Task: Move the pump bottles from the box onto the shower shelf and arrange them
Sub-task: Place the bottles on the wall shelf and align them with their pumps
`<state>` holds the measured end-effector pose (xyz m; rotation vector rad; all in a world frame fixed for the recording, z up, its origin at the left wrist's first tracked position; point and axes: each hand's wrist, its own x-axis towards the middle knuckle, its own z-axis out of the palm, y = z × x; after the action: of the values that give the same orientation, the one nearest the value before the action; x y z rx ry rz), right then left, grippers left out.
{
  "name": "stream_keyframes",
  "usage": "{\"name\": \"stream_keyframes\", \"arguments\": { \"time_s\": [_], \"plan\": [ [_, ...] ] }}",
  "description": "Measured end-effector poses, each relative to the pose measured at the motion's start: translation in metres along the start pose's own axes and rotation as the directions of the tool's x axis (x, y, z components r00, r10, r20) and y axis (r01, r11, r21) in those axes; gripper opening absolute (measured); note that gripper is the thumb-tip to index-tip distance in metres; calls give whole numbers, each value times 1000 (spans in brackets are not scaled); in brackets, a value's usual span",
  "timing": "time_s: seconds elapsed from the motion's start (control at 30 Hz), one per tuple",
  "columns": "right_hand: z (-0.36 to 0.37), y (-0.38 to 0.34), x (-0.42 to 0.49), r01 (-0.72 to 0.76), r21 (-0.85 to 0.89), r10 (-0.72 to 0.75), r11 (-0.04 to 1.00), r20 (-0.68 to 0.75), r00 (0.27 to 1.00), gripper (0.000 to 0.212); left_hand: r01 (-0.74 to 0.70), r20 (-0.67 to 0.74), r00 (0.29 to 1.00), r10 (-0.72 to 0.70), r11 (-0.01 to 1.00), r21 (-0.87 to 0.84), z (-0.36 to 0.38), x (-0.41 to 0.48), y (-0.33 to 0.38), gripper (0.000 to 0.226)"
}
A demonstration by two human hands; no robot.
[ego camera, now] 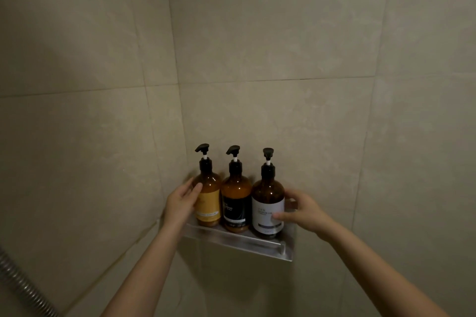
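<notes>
**Aligning the Row on the Shower Shelf**

All three pump bottles stand upright, side by side, on the shower shelf (pixel 247 242). My left hand (pixel 181 201) grips the yellow-label bottle (pixel 209 198), thumb on its front. My right hand (pixel 301 210) grips the white-label bottle (pixel 268 206) likewise. The black-label bottle (pixel 235 203) stands between them, untouched. Recommended: ease both outer bottles inward evenly, keep bases flat, turn labels forward. Not visible: the box, my fingers behind the bottles, the shelf's left end. Label text is unreadable.
</notes>
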<state>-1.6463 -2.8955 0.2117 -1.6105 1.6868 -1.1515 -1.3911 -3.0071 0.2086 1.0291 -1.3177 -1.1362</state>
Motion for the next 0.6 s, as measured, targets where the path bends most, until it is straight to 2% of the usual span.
{"name": "stream_keyframes", "arguments": {
  "time_s": [0.27,0.4,0.47,0.5,0.57,0.6],
  "plan": [
    [0,2,-2,13,30,-13,999,-3,1000,63,26,23,999,-26,1000,-17,-4,-1,2,51],
    [-11,-4,-1,9,-55,-5,998,69,998,74,-14,32,999,12,999,44,-3,-5,6,53],
    [-24,-12,1,26,-29,-26,999,-4,1000,71,-72,-23,997,76,987,142,-1,-11,6,56],
    [-32,-17,2,61,13,-60,998,-78,995,62,-112,-86,988,130,976,189,1,-17,5,56],
    [-48,-33,4,163,92,-140,982,-223,965,40,-228,-229,928,293,935,272,8,-33,5,46],
    [-54,-41,5,213,125,-175,969,-260,950,31,-298,-253,890,379,905,305,14,-43,6,39]
  ]
}}
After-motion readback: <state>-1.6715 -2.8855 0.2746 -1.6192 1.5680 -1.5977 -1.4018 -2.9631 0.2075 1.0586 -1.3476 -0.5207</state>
